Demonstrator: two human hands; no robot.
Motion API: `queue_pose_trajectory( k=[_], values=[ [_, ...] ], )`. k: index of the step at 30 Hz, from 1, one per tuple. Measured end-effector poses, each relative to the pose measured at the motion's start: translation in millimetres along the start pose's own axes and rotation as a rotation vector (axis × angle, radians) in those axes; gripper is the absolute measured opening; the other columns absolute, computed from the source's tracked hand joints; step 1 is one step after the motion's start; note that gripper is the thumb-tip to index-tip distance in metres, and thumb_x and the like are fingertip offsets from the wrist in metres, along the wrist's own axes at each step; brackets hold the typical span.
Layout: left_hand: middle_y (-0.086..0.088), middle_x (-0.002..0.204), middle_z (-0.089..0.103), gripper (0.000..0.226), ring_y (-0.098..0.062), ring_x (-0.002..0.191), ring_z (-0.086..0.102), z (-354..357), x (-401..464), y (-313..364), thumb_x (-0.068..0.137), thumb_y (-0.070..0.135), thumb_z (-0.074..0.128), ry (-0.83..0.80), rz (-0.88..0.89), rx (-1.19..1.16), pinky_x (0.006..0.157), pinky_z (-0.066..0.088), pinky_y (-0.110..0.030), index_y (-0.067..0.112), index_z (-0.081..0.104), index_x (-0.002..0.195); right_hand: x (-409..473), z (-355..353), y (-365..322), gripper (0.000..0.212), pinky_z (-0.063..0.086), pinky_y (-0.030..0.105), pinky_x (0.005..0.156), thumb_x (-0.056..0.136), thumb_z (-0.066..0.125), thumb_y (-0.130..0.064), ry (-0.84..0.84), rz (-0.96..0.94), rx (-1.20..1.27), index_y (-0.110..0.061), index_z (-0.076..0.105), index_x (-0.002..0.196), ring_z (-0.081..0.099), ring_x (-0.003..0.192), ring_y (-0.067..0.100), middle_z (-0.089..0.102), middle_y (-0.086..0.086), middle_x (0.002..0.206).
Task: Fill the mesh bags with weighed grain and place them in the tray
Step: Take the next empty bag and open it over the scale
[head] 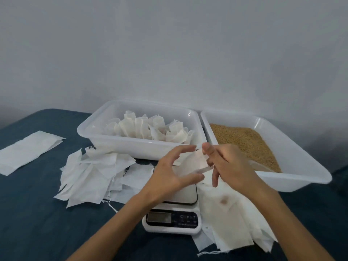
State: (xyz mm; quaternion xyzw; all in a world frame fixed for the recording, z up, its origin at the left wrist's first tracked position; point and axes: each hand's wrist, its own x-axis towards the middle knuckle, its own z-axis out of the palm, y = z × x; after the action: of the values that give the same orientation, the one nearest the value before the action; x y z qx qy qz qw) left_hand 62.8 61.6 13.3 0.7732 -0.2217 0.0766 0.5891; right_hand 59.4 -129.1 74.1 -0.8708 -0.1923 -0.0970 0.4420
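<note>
Seen from the head camera, a person works at a table covered in dark blue cloth (37, 223), both hands raised over a white kitchen scale (172, 220). The left hand (170, 171) curls its thumb and fingers around one side of an empty mesh bag (192, 163), while the right hand (228, 167) pinches the bag's other edge between thumb and forefinger, its remaining fingers pointing loosely down. The bag hangs in the air just above the scale's platform, in front of two white plastic trays. The left tray (131, 147) holds a cluster of bags standing upright. The right tray (293, 178), touching it side by side, holds a bed of tan grain (246, 142). A loose heap of flat empty bags (90, 176) lies on the cloth left of the scale, another heap (233, 219) lies to its right, and a single flat white sheet (28, 151) sits apart at far left. The scale's display is too dim to read.
</note>
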Motion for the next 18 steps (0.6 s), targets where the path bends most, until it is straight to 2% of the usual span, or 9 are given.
queue_pose_trajectory(
  k=[2,5,7,10,12,13,15,17,18],
  values=[
    [0.015,0.115,0.071,0.052,-0.005,0.108,0.065,7.5,-2.6,-0.7,0.081,0.025,0.087,-0.025,0.024,0.037,0.093,0.050,-0.021,0.035,0.063,0.126,8.1,-4.4,-16.7,0.087,0.039,0.011,0.043,0.077,0.033,-0.093,-0.085,0.069,-0.023,-0.015,0.073,0.086,0.067,0.042,0.023,0.071,0.000,0.066],
    [0.008,0.095,0.071,0.029,-0.011,0.087,0.065,8.8,-1.3,-1.0,0.088,0.012,0.080,0.056,0.017,0.002,0.080,0.053,-0.035,0.025,0.066,0.110,16.9,-4.1,-37.7,0.090,0.040,0.012,0.043,0.074,0.031,-0.096,-0.205,0.052,-0.051,-0.018,0.076,0.086,0.070,0.050,0.024,0.074,-0.006,0.068],
    [0.002,0.097,0.073,0.021,-0.019,0.091,0.066,6.3,0.2,-3.2,0.090,0.015,0.079,0.100,-0.007,-0.058,0.085,0.053,-0.042,0.019,0.067,0.107,23.1,-12.1,-44.4,0.079,0.041,0.019,0.041,0.083,0.034,-0.088,-0.181,0.012,0.002,-0.024,0.079,0.087,0.070,0.050,0.025,0.077,-0.007,0.077],
    [-0.003,0.098,0.073,0.024,-0.027,0.094,0.068,3.9,-0.2,-6.3,0.088,0.029,0.082,0.120,-0.055,-0.171,0.087,0.055,-0.048,0.018,0.069,0.104,36.3,-40.4,-15.8,0.048,0.050,0.029,0.050,0.094,0.048,-0.069,0.021,0.048,-0.057,-0.031,0.077,0.091,0.070,0.053,0.024,0.078,-0.005,0.089],
    [0.005,0.092,0.074,0.022,-0.017,0.089,0.070,4.8,0.5,-9.7,0.084,0.037,0.083,0.124,-0.084,-0.227,0.079,0.057,-0.039,0.026,0.072,0.099,44.8,-69.1,31.5,0.017,0.058,0.037,0.069,0.097,0.061,-0.046,0.085,0.148,-0.328,-0.034,0.073,0.094,0.072,0.072,0.019,0.077,-0.005,0.097],
    [0.010,0.088,0.073,0.018,-0.009,0.084,0.068,5.7,0.8,-11.2,0.082,0.039,0.084,0.129,-0.091,-0.243,0.074,0.053,-0.029,0.032,0.073,0.095,47.5,-83.7,55.6,0.010,0.058,0.039,0.081,0.095,0.067,-0.036,0.031,0.250,-0.495,-0.030,0.071,0.102,0.071,0.087,0.017,0.075,-0.003,0.106],
    [0.018,0.082,0.071,0.015,0.001,0.078,0.066,8.5,1.6,-11.8,0.081,0.039,0.084,0.126,-0.081,-0.268,0.070,0.048,-0.016,0.041,0.072,0.089,48.2,-104.1,97.8,0.032,0.052,0.036,0.095,0.089,0.074,-0.033,-0.195,0.469,-0.778,-0.021,0.063,0.117,0.062,0.104,0.018,0.067,0.000,0.120],
    [0.016,0.085,0.073,0.016,0.000,0.081,0.067,10.1,4.1,-11.5,0.081,0.036,0.085,0.117,-0.071,-0.294,0.071,0.049,-0.015,0.039,0.072,0.090,45.3,-109.4,121.4,0.041,0.051,0.031,0.093,0.082,0.077,-0.041,-0.345,0.578,-0.888,-0.025,0.057,0.115,0.059,0.101,0.015,0.063,-0.006,0.113],
    [0.013,0.087,0.073,0.017,-0.003,0.083,0.067,10.2,6.5,-11.1,0.082,0.032,0.086,0.120,-0.068,-0.303,0.073,0.050,-0.017,0.036,0.072,0.091,45.0,-108.7,129.0,0.038,0.051,0.030,0.089,0.080,0.077,-0.043,-0.357,0.586,-0.895,-0.028,0.056,0.107,0.059,0.096,0.013,0.062,-0.009,0.106]
  ],
)
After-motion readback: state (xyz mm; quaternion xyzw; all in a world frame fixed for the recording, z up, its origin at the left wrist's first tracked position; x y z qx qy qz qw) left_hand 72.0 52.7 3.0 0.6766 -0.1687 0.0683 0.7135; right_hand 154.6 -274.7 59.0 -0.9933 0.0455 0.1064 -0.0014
